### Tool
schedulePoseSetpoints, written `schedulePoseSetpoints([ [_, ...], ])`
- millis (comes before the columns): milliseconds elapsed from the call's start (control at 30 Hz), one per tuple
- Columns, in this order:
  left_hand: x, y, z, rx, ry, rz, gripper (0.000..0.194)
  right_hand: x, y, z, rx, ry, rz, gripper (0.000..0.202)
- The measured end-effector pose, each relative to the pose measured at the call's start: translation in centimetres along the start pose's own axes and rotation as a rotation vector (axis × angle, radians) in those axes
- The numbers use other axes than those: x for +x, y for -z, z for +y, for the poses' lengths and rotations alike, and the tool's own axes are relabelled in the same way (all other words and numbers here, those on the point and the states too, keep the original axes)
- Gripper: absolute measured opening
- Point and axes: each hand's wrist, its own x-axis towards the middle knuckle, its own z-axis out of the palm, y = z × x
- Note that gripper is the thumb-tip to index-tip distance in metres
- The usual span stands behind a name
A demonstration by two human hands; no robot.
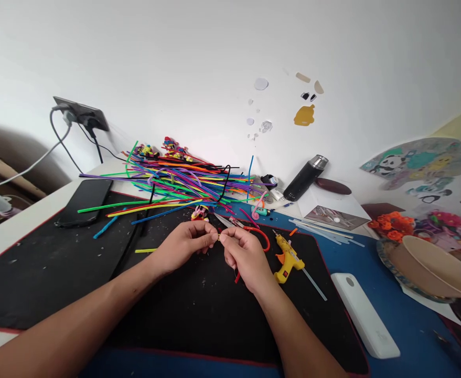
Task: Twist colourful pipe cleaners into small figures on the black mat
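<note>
Over the black mat [191, 325], my left hand [186, 241] and my right hand [248, 254] meet fingertip to fingertip. Both are closed in a pinch on a tiny yellow piece [218, 238], which looks like pipe cleaner; most of it is hidden by the fingers. Just behind the hands lie scissors [258, 231] with red handles, partly covered by my right hand. A small multicoloured figure [200, 212] sits beyond my left hand. One short yellow pipe cleaner [146, 251] lies left of that hand. To the right of my right hand rests a yellow glue gun [289, 260].
A heap of coloured pipe cleaners [183, 181] spreads along the wall. A phone [84, 202] lies at left. Toward the right are a black flask [306, 177], clear glue sticks [324, 231], a white power bank [366, 315] and a beige bowl [438, 265].
</note>
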Motion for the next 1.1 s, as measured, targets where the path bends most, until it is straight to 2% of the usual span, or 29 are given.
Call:
schedulePoseSetpoints([
  [567, 0.03, -0.24, -0.01, -0.035, -0.016, 0.044, 0.040, -0.15, -0.30, -0.25, 0.018, 0.035, 0.017, 0.033],
  [1100, -0.02, -0.08, 0.07, -0.001, -0.014, 0.006, 0.041, -0.05, -0.25, 0.01, 0.053, 0.002, 0.005, 0.030],
])
